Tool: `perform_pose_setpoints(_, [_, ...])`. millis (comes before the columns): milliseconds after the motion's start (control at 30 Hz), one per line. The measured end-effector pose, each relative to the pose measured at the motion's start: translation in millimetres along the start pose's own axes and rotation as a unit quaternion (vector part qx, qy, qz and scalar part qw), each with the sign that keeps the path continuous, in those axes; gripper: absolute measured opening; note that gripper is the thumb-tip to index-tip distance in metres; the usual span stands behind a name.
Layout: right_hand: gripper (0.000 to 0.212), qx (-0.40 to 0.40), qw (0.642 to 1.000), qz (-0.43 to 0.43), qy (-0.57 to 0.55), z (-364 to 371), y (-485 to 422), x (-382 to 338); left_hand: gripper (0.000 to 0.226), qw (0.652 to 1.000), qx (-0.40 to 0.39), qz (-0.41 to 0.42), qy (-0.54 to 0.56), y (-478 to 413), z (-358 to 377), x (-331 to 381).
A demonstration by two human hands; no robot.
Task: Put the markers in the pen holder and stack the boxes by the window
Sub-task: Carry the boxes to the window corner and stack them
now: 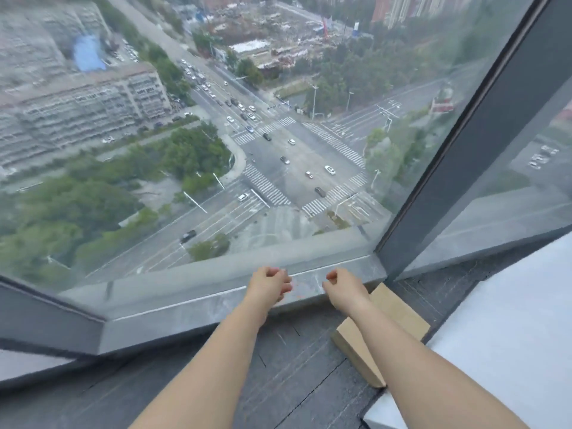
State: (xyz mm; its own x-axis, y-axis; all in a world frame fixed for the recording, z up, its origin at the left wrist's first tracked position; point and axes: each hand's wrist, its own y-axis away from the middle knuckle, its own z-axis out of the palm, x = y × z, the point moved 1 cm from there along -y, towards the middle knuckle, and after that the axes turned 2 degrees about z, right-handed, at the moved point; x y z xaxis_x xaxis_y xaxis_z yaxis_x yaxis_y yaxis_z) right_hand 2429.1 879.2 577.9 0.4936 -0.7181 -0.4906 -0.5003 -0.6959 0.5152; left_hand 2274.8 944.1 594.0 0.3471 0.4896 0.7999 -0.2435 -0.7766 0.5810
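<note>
A flat tan cardboard box (399,314) lies on the dark floor by the window's corner post, partly under my right forearm. My left hand (269,283) hovers over the grey window ledge (185,298), fingers loosely curled and empty. My right hand (343,286) hangs beside it, a hand's width to the right, fingers curled with nothing in them, just above the box's far left corner. No markers and no pen holder appear in this view.
A large glass pane (216,134) looks down on a street crossing. A dark corner post (483,144) rises at the right. A white surface (510,320) fills the lower right. Dark plank floor (278,366) lies under my arms.
</note>
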Motion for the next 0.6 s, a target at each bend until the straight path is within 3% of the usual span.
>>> perform_pose_setpoints(167, [0.022, -0.058, 0.988, -0.139, 0.037, 7, 71, -124, 0.018, 0.990, 0.126, 0.045, 0.045, 97, -122, 51])
perform_pose_setpoints(333, [0.024, -0.130, 0.950, -0.265, 0.098, 56, 144, -215, 0.007, 0.952, 0.294, 0.051, 0.074, 202, -226, 18])
perform_pose_setpoints(467, [0.022, -0.200, 0.900, -0.365, 0.129, 118, 238, -262, 0.008, 0.901, 0.414, 0.039, 0.124, 301, -288, -32])
perform_pose_setpoints(600, [0.015, -0.282, 0.822, -0.464, 0.173, 183, 350, -285, 0.008, 0.840, 0.517, 0.027, 0.161, 410, -329, -90])
